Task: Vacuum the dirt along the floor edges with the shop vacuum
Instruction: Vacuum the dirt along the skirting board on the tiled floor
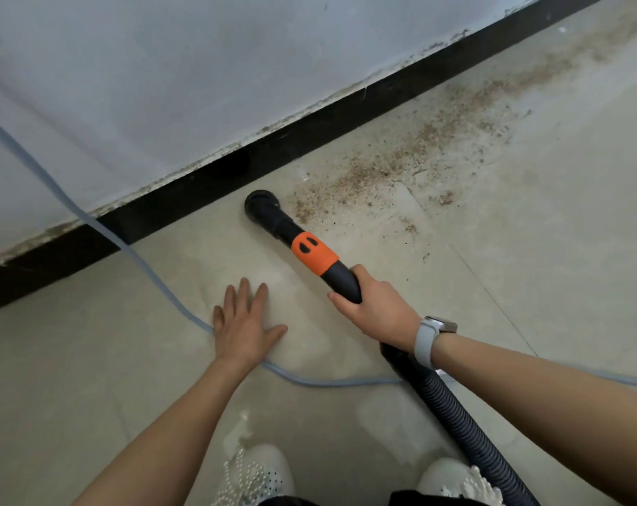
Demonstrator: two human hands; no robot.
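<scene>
My right hand (pixel 377 308) grips the black vacuum nozzle (pixel 273 220), which has an orange collar (pixel 314 253). Its round mouth sits on the beige tile floor close to the black baseboard (pixel 309 129). A band of brown dirt (pixel 412 155) runs along the floor edge to the right of the nozzle mouth. The ribbed black hose (pixel 455 421) trails back under my right forearm. My left hand (pixel 242 325) lies flat on the floor with fingers spread, left of the nozzle.
A grey-blue cable (pixel 145 272) crosses the floor from the wall at left, passes under my left hand and runs right. A pale wall (pixel 163 85) rises above the baseboard. Two white shoes (pixel 258 472) show at the bottom.
</scene>
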